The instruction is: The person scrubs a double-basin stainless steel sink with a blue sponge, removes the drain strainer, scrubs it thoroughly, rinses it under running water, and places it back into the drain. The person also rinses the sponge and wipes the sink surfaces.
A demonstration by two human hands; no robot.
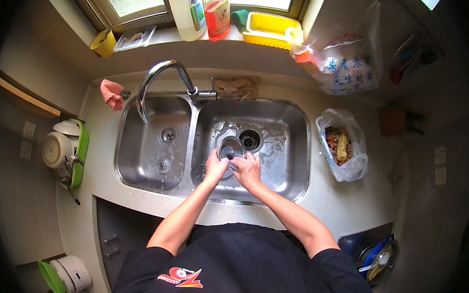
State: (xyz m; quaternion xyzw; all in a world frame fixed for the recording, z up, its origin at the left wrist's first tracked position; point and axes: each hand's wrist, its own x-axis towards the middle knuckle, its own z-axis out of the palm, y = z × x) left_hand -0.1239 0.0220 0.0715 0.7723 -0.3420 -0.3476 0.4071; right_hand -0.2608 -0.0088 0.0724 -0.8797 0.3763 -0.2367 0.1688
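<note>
Over the right basin of a stainless-steel double sink (286, 149), my left hand (216, 164) grips a round, shiny, cup-like vessel (232, 146) by its left side. The vessel's mouth faces up at me; whether it is metal or glass I cannot tell. My right hand (249, 169) closes around a small bluish item (234, 162) at the vessel's near edge. My fingers hide most of that item. Just beyond the vessel lies the dark drain opening (250, 140), and drops of water wet the basin floor around it.
A chrome faucet (168, 64) arches over the left basin. Right of the sink stands a bag-lined container of food scraps (341, 147). A dish rack (82, 153) is on the left. Bottles (217, 18) and a yellow tray (272, 28) line the windowsill; a brown cloth (238, 88) lies behind the sink.
</note>
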